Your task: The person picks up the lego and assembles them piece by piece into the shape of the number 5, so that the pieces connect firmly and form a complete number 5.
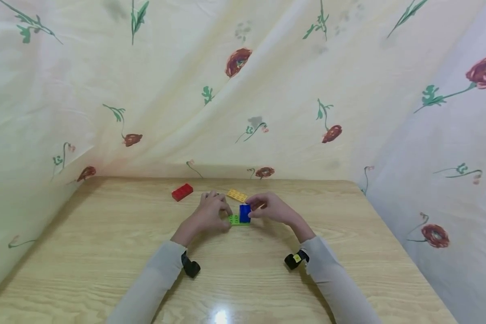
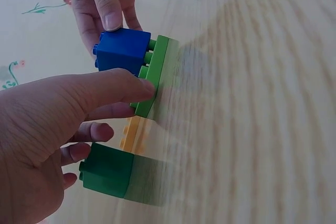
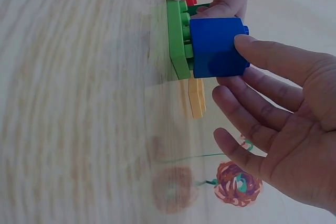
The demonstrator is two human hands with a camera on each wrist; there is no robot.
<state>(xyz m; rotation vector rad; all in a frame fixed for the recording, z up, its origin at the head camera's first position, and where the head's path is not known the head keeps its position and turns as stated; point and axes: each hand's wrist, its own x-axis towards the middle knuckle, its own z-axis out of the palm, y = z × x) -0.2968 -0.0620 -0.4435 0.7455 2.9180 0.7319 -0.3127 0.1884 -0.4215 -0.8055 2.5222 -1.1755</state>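
Observation:
My left hand point(image 1: 211, 211) pinches one end of a thin light green toy brick plate point(image 2: 152, 80) that lies on the table, studs up. A tall blue toy brick point(image 1: 245, 213) stands over the plate's right end. Between thumb and fingers my right hand point(image 1: 272, 209) pinches this blue brick. In the right wrist view, plate studs still show along the brick's underside, and I cannot tell whether it is fully seated. Beside the left hand's lower fingers sits a dark green brick point(image 2: 108, 170), mostly hidden by that hand in the head view.
A yellow plate point(image 1: 237, 195) lies just behind the hands. Farther left is a red brick point(image 1: 182, 192). Floral cloth point(image 1: 166, 90) hangs behind the wooden table point(image 1: 243, 274) and along its sides.

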